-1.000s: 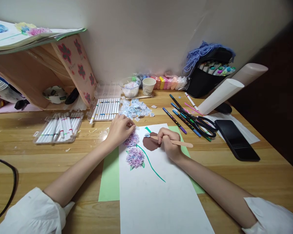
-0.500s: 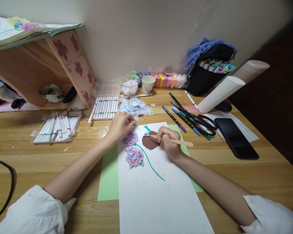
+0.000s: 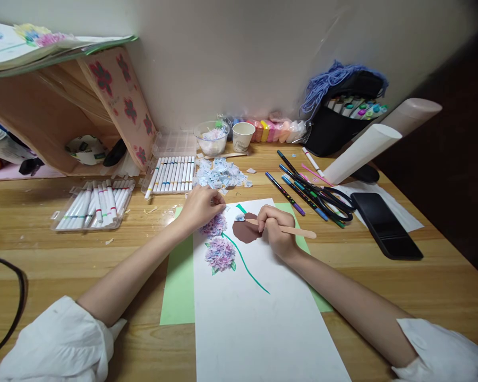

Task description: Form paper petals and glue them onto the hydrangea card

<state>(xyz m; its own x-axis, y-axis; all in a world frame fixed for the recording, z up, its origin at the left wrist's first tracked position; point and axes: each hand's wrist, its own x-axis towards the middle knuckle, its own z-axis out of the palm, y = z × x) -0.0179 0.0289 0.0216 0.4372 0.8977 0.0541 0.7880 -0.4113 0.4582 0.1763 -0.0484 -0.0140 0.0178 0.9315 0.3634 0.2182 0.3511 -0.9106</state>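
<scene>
My right hand (image 3: 276, 229) is closed round a flat wooden stick (image 3: 298, 231), whose tip rests on a brown paper shape (image 3: 245, 232) on the white sheet (image 3: 258, 318). A small blue scrap (image 3: 239, 217) lies on that brown shape. My left hand (image 3: 201, 207) pinches its fingertips together at the sheet's top left corner, just above a purple paper flower (image 3: 213, 225); what it pinches is too small to name. A second purple flower (image 3: 220, 253) and a green stem line (image 3: 247, 268) lie lower on the sheet. A pile of blue paper scraps (image 3: 221, 174) sits just beyond the left hand.
Green paper (image 3: 179, 286) lies under the white sheet. Two marker trays (image 3: 93, 204) (image 3: 171, 174) are at left, pens and scissors (image 3: 322, 199) and a black phone (image 3: 384, 225) at right. A bowl (image 3: 212, 139), paper cup (image 3: 242, 137), rolled paper (image 3: 360, 154) and wooden shelf (image 3: 63, 122) stand behind.
My left hand's fingertips have shifted slightly right along the sheet's top edge. My right hand and the stick stay where they were.
</scene>
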